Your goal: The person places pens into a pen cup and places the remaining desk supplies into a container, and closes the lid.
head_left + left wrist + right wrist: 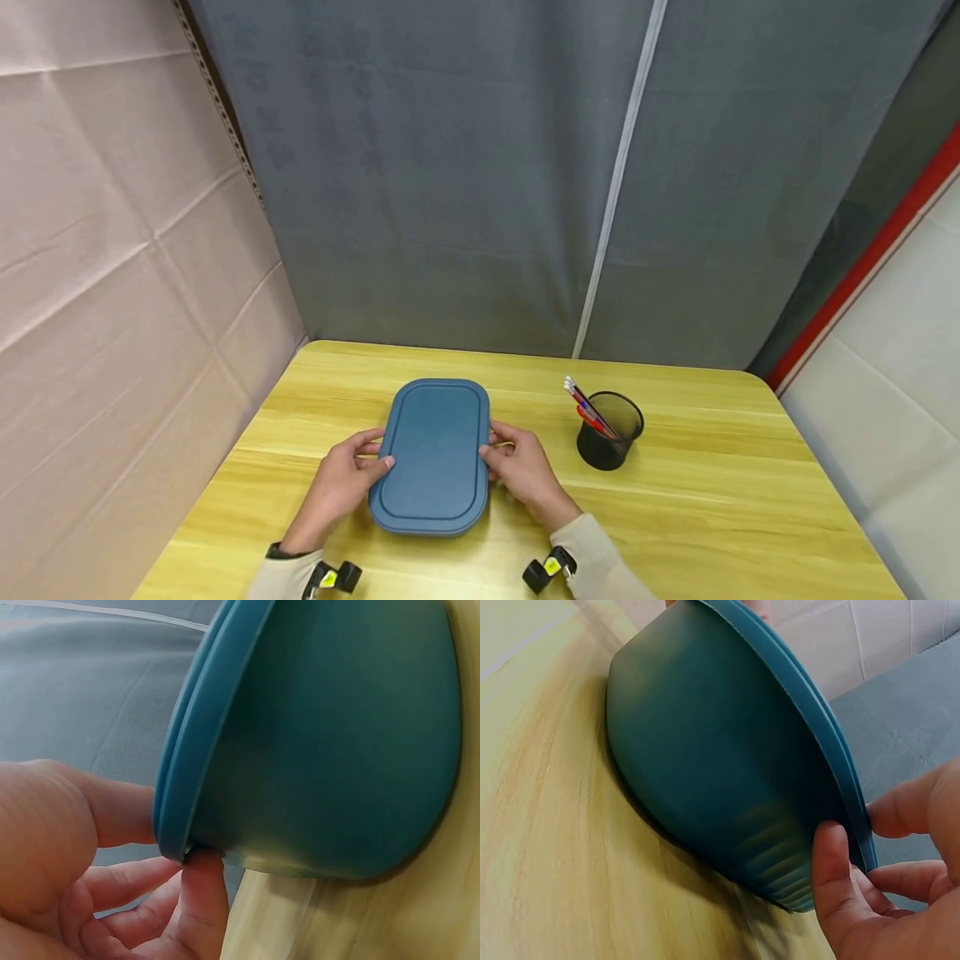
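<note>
A blue rectangular food container with rounded corners and a lid on it stands between both hands on the wooden table. My left hand pinches the lid's rim at the left side; in the left wrist view one digit lies on top and fingers press beneath the rim. At the opposite side my right hand grips the rim, with digits above and below it in the right wrist view. The container's side wall shows there, close against the table surface. What is inside is hidden.
A black mesh pen holder stands right of the container, with pencils and a red pen leaning in it. A grey curtain hangs behind the table. Pale cloth walls flank both sides.
</note>
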A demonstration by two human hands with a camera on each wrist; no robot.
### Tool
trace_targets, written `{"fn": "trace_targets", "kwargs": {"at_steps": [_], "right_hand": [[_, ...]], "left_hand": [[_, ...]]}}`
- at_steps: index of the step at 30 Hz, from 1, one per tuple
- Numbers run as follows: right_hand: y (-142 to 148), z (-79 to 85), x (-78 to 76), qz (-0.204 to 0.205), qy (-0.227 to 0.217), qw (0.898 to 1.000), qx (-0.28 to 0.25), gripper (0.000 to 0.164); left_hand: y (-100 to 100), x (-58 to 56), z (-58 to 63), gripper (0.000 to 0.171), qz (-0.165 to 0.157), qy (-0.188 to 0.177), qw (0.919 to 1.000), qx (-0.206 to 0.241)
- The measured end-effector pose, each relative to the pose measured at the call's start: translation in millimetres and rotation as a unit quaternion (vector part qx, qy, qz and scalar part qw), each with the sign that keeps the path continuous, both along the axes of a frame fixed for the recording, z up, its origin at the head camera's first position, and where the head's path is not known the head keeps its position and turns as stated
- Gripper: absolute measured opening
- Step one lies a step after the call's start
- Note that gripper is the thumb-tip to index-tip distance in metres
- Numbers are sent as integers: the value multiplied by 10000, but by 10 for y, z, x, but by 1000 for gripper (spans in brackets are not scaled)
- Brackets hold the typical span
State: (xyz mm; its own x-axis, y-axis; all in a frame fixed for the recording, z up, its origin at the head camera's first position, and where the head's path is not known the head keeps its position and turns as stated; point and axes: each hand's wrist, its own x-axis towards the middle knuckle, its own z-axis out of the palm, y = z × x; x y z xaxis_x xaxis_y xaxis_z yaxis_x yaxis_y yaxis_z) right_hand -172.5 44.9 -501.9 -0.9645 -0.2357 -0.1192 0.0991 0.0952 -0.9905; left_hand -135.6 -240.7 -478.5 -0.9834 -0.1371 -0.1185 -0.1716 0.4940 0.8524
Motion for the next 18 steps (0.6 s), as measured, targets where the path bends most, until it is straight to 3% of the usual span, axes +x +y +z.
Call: {"fn": "trace_targets", "kwargs": {"at_steps": [6,10,13,18], "right_hand": [[23,-21,-22,39,130,9998,161,58],[67,-34,-6,79,671,9934,930,57],[117,-17,42,29,1312,9754,1774,56],[246,93,212,-114,2057,9348,2893,64]], "left_hand": [[3,-20,-2,54,78,-101,9999,52],[8,1,5,53,-46,50,9996,-266],[20,33,17,52,-177,382,9946,-946],[95,99,88,59,-288,979,9738,-2031]]}}
